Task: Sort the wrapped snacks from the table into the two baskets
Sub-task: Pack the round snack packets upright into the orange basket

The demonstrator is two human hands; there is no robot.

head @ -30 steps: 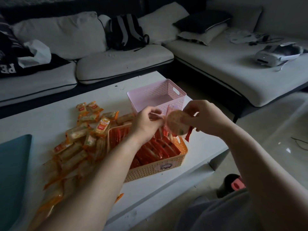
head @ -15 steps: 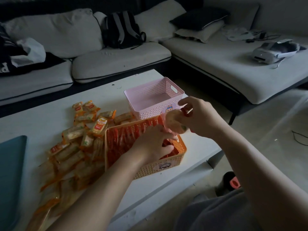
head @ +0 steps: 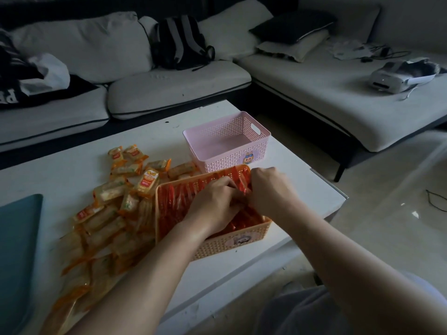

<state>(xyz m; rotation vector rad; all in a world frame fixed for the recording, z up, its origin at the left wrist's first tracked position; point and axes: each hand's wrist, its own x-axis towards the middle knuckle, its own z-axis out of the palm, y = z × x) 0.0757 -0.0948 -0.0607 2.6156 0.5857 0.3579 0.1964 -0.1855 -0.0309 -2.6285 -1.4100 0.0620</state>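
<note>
Both hands are down inside the peach-orange woven plastic basket (head: pixel 217 247), which stands near the front right corner of the white surface (head: pixel 72 170). The left hand (head: pixel 215 204) and the right hand (head: pixel 268 189) touch each other over the rows of red-wrapped snack packets (head: pixel 179 201) that fill it; the fingers curl down among the packets; I cannot tell whether either hand pinches one or merely presses them into line, since the fingertips are hidden. Just behind, towards the far right edge, stands the pink woven plastic basket (head: pixel 225 160), its floor bare. To the left of the orange basket a loose heap of orange-and-clear wrapped snacks (head: pixel 108 221) sprawls from mid-surface to the front edge; none of these is sorted yet. I judge the red sort done or nearly so; the whole orange-wrapped heap is left, and the pink basket is where I would expect it to go.
</note>
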